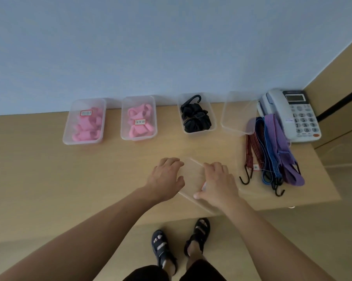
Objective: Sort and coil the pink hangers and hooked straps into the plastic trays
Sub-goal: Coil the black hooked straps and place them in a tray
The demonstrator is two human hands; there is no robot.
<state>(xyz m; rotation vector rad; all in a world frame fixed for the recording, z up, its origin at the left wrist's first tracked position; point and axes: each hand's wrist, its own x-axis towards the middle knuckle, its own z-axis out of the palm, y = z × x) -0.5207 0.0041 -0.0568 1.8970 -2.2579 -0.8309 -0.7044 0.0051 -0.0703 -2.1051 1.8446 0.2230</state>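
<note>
Fingers (172, 161) on left hand (165, 177) and right hand (218, 184) clamped the empty tray (192, 173)
Kept near, I'd guess, so straps (272, 151) right of it could drop in.

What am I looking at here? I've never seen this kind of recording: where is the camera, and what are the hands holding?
There is no machine here. A person works with bare hands, and the single picture comes from a camera worn on the head, looking forward and down. That is why both forearms and the sandalled feet show.

The left hand and right hand hold an empty clear tray near the front edge of the table.

Along the wall stand a tray of pink hangers, a second pink-hanger tray, a tray of coiled black straps and another empty tray.

To the right lie loose red, blue and purple hooked straps, beside a telephone.
</note>
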